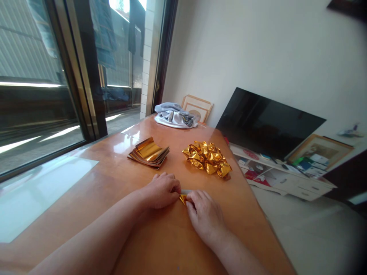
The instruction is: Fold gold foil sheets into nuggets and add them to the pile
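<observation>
A small piece of gold foil paper (pixel 182 198) is pinched between the left hand (pixel 162 190) and the right hand (pixel 204 214), fingers curled closed on it, on the wooden table (pixel 114 179) just in front of the heap of folded foil pieces (pixel 208 157). A stack of flat foil sheets (pixel 149 152) lies left of that heap. The foil is judged light, thin, slippery and easily creased; it is best gripped at its edges and corners.

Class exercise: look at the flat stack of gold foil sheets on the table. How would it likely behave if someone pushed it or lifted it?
The stack of gold foil sheets looks thin and glossy, so it is probably light and floppy. Its edges already fan out, so a push would likely make the sheets slide apart on the shiny table.
</observation>
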Tool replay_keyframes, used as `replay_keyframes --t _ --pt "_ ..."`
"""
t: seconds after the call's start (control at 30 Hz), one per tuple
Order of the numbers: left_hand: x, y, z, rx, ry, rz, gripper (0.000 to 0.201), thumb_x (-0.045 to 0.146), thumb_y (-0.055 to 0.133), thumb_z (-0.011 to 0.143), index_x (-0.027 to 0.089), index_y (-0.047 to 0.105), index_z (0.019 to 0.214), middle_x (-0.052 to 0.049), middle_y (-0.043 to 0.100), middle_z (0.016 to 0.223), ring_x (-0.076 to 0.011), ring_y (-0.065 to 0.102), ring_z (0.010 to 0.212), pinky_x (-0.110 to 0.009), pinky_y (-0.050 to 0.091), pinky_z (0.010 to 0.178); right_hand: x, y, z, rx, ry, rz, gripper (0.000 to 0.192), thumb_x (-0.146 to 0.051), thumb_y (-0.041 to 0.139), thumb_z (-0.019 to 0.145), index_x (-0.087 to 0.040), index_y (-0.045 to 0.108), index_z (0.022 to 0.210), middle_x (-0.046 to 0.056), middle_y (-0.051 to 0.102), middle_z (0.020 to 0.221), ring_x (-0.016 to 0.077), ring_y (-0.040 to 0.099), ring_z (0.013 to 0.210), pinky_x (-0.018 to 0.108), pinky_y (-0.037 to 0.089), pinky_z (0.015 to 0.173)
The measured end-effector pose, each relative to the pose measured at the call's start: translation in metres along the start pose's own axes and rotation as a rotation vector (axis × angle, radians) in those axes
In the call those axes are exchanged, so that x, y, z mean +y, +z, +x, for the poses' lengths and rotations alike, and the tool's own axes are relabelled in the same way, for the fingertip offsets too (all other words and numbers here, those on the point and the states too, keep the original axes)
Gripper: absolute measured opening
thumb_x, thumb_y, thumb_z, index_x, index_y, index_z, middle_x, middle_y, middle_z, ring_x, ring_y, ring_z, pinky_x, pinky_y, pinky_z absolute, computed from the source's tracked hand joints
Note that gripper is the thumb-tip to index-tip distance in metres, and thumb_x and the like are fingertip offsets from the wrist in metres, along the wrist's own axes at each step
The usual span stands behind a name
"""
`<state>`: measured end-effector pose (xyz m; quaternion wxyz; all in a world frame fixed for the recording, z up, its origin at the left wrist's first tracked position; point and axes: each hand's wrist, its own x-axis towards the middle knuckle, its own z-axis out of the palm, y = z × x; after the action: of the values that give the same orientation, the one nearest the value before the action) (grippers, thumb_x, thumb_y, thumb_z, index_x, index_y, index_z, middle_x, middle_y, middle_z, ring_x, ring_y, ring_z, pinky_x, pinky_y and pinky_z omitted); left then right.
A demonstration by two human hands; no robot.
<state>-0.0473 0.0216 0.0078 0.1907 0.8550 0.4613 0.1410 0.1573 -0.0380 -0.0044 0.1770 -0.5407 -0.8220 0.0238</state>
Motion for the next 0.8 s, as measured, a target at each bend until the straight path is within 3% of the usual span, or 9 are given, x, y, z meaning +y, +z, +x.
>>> replay_keyframes --t 0.57,0.8 --pt "0.002 0.013 0.005 0.077 -0.031 0.073 0.008 0.026 0.06 0.083 0.023 0.067 0.082 -0.005 0.065 0.094 -0.024 0.057 0.09 -0.034 0.038 0.074 0.002 -0.005 -0.005 -0.055 -0.087 0.027 0.021 -0.019 0.051 0.098 -0.024 0.071 0.104 0.007 0.065 0.1 0.0231 0.058 0.097 0.034 0.048 0.084" --pt "0.014 0.011 0.0 0.167 0.064 0.062 0.011 0.014 0.055 0.081 0.022 0.061 0.086 -0.004 0.064 0.093 -0.0223 0.056 0.089 -0.034 0.04 0.077 0.0 -0.007 -0.006 -0.075 -0.067 0.012 0.022 -0.02 0.05 0.099 -0.023 0.071 0.104 0.007 0.064 0.099 0.0225 0.057 0.096 0.034 0.049 0.084"
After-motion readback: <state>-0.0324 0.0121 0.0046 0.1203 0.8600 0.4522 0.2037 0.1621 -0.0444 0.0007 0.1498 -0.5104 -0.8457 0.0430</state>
